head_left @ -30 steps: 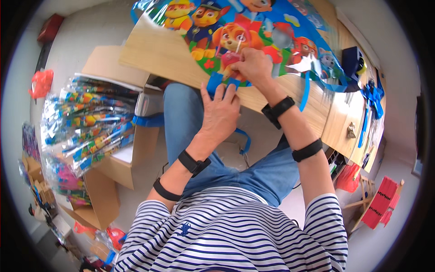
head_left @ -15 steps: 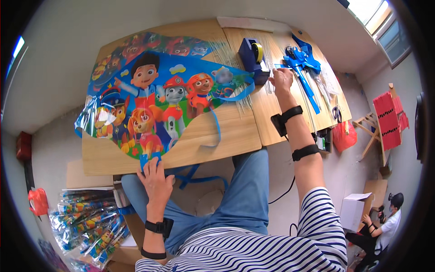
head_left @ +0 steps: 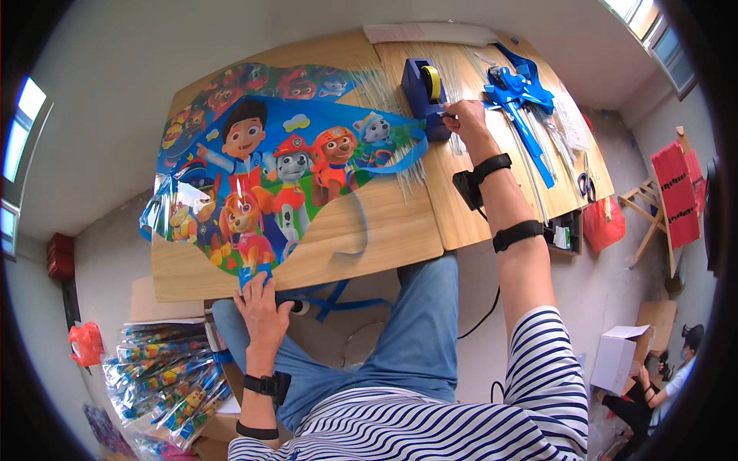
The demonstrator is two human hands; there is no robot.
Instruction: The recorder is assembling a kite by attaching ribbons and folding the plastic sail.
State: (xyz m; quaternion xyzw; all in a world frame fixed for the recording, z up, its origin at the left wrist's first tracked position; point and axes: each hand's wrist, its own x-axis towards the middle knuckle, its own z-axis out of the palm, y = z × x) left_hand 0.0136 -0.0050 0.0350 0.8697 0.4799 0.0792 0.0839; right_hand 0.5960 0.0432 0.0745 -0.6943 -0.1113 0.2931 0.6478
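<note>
Across the pale wooden table (head_left: 400, 223) spreads a glossy cartoon sheet (head_left: 261, 165); a dark blue tape dispenser (head_left: 417, 100) stands beside its right-hand tip, blue ribbons (head_left: 516, 92) sit heaped further right, and scissors (head_left: 586, 184) lie near the right edge!

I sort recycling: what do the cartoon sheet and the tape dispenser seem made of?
Cartoon sheet: probably thin, glossy plastic film, given the bright glare near its left edge.
Tape dispenser: likely moulded plastic, smooth, from its even dark blue colour; painted metal is possible.
</note>
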